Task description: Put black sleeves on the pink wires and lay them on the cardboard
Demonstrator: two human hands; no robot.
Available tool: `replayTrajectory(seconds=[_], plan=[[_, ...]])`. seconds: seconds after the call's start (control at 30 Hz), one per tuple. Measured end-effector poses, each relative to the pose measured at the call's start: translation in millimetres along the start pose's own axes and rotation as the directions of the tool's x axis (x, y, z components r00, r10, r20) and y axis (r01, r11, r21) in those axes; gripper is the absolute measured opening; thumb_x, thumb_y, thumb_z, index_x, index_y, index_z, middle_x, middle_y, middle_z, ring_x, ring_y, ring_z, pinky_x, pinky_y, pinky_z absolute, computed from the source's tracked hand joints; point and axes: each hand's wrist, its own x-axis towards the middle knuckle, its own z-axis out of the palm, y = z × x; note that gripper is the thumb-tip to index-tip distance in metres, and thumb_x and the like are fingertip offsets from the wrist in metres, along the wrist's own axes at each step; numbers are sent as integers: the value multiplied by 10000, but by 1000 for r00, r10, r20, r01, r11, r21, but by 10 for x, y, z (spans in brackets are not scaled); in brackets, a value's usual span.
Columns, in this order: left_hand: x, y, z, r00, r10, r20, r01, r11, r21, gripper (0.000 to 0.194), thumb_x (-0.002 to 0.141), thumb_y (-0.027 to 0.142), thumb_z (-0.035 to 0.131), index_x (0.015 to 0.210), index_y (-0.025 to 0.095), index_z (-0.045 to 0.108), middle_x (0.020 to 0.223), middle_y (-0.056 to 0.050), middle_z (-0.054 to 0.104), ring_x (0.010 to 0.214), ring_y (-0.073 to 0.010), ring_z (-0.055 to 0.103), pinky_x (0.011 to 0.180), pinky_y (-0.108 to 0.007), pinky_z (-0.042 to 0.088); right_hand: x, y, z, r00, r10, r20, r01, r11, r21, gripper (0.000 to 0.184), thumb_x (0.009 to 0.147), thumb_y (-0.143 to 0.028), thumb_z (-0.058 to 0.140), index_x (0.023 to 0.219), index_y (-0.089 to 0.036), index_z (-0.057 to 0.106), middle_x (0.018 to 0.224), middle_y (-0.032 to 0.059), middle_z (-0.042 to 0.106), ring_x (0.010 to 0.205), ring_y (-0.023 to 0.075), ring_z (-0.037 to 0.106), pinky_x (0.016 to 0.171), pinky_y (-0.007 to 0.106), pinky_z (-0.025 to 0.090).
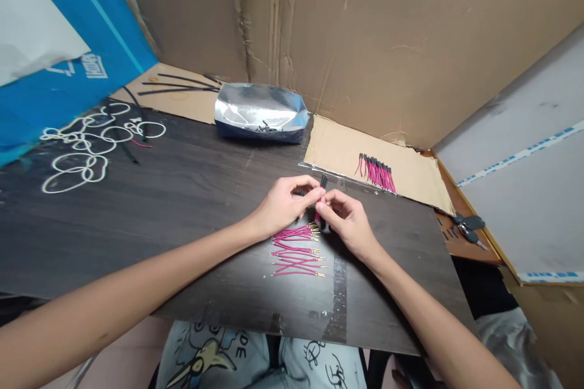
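Between both hands, upright over the table, are short magenta wires [318, 215] topped by black sleeves [323, 181]; how many is unclear. My left hand [292, 202] pinches them from the left, thumb and forefinger just below the black ends. From the right, my right hand [343, 214] closes its thumb and fingertips on the same wires. Just below the hands, a row of loose magenta wires [296, 252] with gold pins at their right ends lies on the dark table [196, 194]. The fingers partly hide the held wires.
An open silver pouch [262, 103] with small black pieces stands at the back. Finished-looking magenta wires with black ends [376, 171] lie on cardboard [420, 173]. White loops [86, 146] lie left; black-handled pliers [469, 228] rest right. Cardboard walls [387, 30] enclose the back.
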Motion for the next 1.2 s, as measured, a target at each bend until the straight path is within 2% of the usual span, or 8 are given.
replayTrajectory(seconds=[0.13, 0.23, 0.37, 0.57, 0.73, 0.9, 1.03, 1.2], plan=[[-2, -43, -1, 999, 46, -11, -45, 997, 65, 200, 911, 365, 686, 854, 173, 697, 687, 7, 645, 523, -92, 511, 474, -218, 415, -1, -8, 24, 999, -34, 3, 34, 997, -63, 325, 939, -490, 705, 808, -210, 603, 698, -23, 557, 626, 128, 470, 606, 262, 386], [12, -74, -12, 998, 46, -33, -45, 998, 48, 177, 874, 320, 727, 949, 163, 697, 786, -13, 687, 573, -86, 540, 478, -196, 436, 7, -8, 16, 1000, -8, 23, 9, 998, -69, 352, 916, -512, 726, 796, -204, 605, 662, -33, 534, 588, 119, 441, 580, 264, 349], [29, -79, -25, 999, 24, -36, -27, 998, -62, 410, 837, 266, 752, 1221, 158, 657, 877, -18, 687, 597, -77, 559, 480, -181, 464, 27, -33, -18, 997, 62, 52, -61, 998, -17, 397, 850, -525, 786, 745, -195, 593, 630, -49, 490, 544, 92, 343, 525, 258, 255], [46, -61, -41, 999, 39, -33, -41, 996, -84, 267, 819, 259, 774, 1038, 144, 673, 843, -16, 689, 558, -67, 576, 495, -195, 511, 48, -105, -35, 984, 146, 97, -152, 987, 57, 404, 772, -500, 843, 697, -192, 592, 558, -73, 432, 505, 76, 279, 501, 261, 198], [60, -75, -51, 1000, 1, 14, 1, 992, -126, 262, 844, 292, 765, 1034, 137, 674, 845, -37, 731, 526, -74, 600, 532, -232, 536, 48, -91, -42, 984, 135, 118, -143, 988, 63, 387, 758, -471, 852, 681, -192, 595, 589, -69, 447, 514, 74, 293, 509, 262, 199], [56, -64, -54, 1000, 21, 2, -21, 994, -108, 247, 805, 282, 794, 978, 136, 694, 829, -36, 733, 672, -110, 654, 591, -228, 535, 57, -68, -72, 970, 169, 177, -182, 982, 57, 360, 789, -448, 830, 687, -191, 599, 581, -71, 455, 510, 74, 300, 518, 264, 207], [64, -56, -75, 999, 15, -52, -22, 991, -135, 261, 763, 282, 840, 926, 137, 698, 818, -25, 732, 712, -116, 666, 641, -237, 538, 59, -63, -66, 978, 163, 130, -172, 983, 57, 379, 807, -496, 819, 703, -191, 618, 585, -69, 470, 504, 73, 295, 521, 266, 214], [85, -93, -88, 997, -46, -63, 28, 965, -260, 290, 763, 290, 872, 940, 136, 702, 891, -59, 793, 699, -104, 677, 675, -239, 544, 32, -52, -31, 996, 77, 44, -78, 997, 20, 337, 845, -483, 790, 758, -184, 663, 617, -45, 537, 542, 93, 379, 547, 273, 268]])
